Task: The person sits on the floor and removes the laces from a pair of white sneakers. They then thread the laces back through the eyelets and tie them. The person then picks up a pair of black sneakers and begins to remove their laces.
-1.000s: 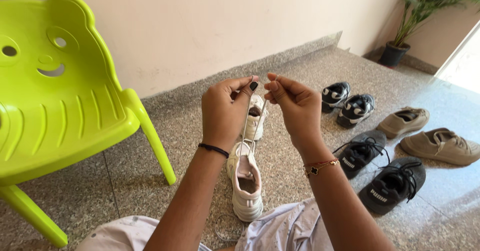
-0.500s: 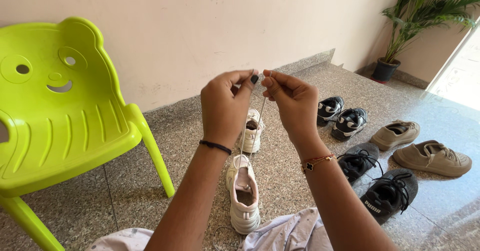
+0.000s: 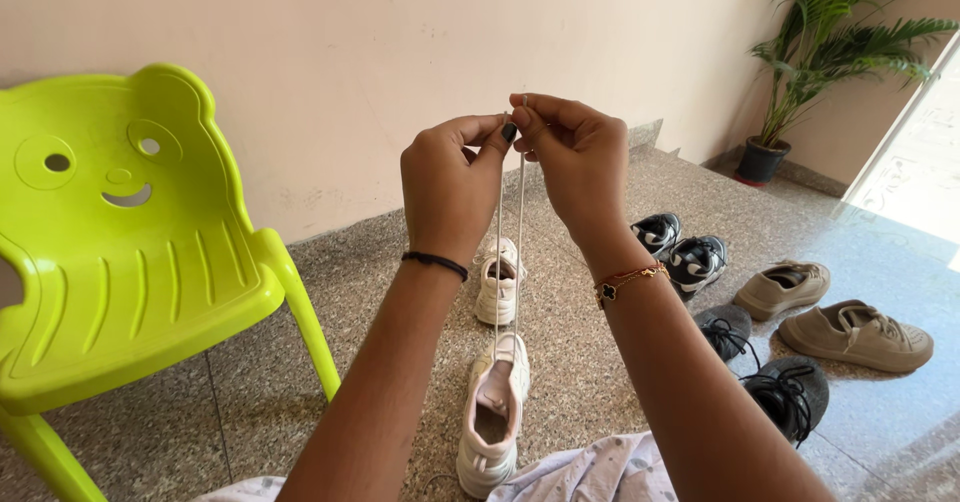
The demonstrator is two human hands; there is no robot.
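A white lace runs in two thin, taut strands straight down from the grip, both ends pinched together at the top. Directly below the grip, the strands enter a white shoe lying on the floor, toe pointing away, its opening facing up.

Camera: a single head-worn view, with no second view to share ground with.
Position: it sat above the person's forearms, close to the raised left hand and right hand.
Direction: it looked forward and down over the granite floor toward the pale wall.
Nearness: the hands filled the middle; the white shoe lay just below.
Edges: green chair at left, potted plant at far right.
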